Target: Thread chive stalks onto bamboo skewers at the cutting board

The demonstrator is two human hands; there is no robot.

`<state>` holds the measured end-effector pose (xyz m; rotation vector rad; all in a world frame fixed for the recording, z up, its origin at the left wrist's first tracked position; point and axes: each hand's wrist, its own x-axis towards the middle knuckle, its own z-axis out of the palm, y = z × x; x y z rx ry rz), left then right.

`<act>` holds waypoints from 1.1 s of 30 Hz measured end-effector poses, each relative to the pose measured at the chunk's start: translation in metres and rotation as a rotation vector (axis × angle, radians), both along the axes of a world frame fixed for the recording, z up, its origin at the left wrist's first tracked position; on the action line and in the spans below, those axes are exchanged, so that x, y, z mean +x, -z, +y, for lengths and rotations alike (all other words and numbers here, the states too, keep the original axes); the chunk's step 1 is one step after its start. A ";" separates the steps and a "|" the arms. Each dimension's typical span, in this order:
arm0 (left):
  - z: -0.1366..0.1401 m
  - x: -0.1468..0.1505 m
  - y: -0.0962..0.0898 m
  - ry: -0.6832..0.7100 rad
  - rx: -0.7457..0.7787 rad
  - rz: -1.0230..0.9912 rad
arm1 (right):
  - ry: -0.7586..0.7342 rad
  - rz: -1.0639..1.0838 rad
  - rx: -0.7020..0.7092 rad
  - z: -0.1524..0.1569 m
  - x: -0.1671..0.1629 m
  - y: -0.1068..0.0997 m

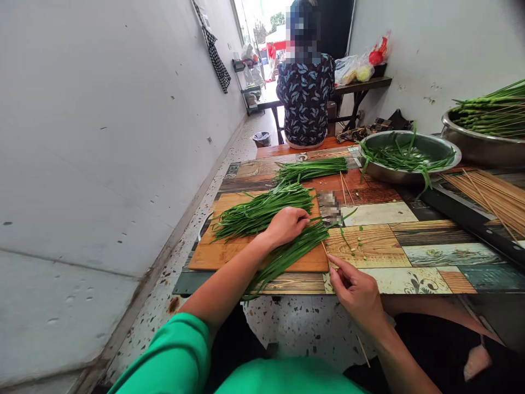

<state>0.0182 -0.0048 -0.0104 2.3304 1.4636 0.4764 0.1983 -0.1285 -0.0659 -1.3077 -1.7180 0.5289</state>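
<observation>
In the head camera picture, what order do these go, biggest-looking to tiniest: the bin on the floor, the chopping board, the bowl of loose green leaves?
1. Chopping board, though greens cover part of it
2. Bowl of leaves
3. Floor bin, which is farther away, so its real size is unsure

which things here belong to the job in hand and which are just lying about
Seems part of the job:
- greens, under the left hand
- skewer, in the right hand
- board
- spare skewers, likely

Probably just lying about:
- bin
- checked cloth, hanging
- bags
</observation>
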 end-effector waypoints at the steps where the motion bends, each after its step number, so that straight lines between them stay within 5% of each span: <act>1: 0.000 0.000 0.000 0.001 -0.003 0.000 | 0.003 -0.003 -0.003 0.000 0.000 0.000; 20: -0.010 0.002 0.000 0.101 -0.001 0.039 | 0.025 -0.057 0.112 0.005 0.002 0.005; 29: -0.008 -0.021 -0.018 -0.177 0.133 0.213 | 0.016 -0.093 0.054 -0.001 0.001 0.001; 33: 0.001 -0.018 -0.016 -0.166 0.154 0.271 | 0.003 -0.085 -0.002 0.000 0.001 0.001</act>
